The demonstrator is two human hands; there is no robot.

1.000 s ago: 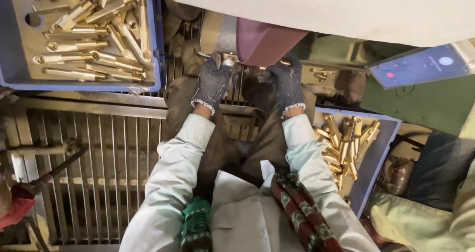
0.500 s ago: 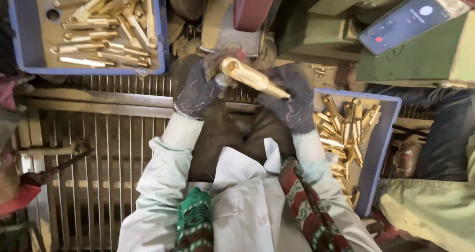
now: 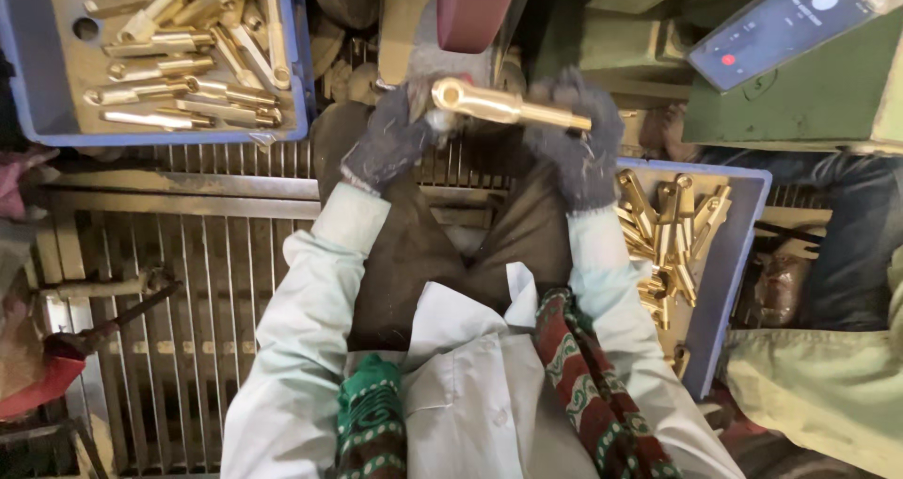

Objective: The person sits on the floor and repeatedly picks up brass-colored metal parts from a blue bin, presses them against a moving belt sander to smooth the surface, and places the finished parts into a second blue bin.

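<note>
- One brass fitting [image 3: 508, 108], ring end to the left, is held crosswise just near of the maroon sanding belt [image 3: 478, 4]; its ring end is pinched by the gloved left hand [image 3: 393, 140], its rod end is gripped by the gloved right hand [image 3: 576, 150]
- A slip seems possible if either grip loosens; a glove could be caught by the belt
- Two blue trays are counted: the far-left tray [image 3: 299, 84] and the right tray [image 3: 729, 263]; each is heaped with brass parts, too overlapped to count
- One phone [image 3: 781, 23] is seen at far right
</note>
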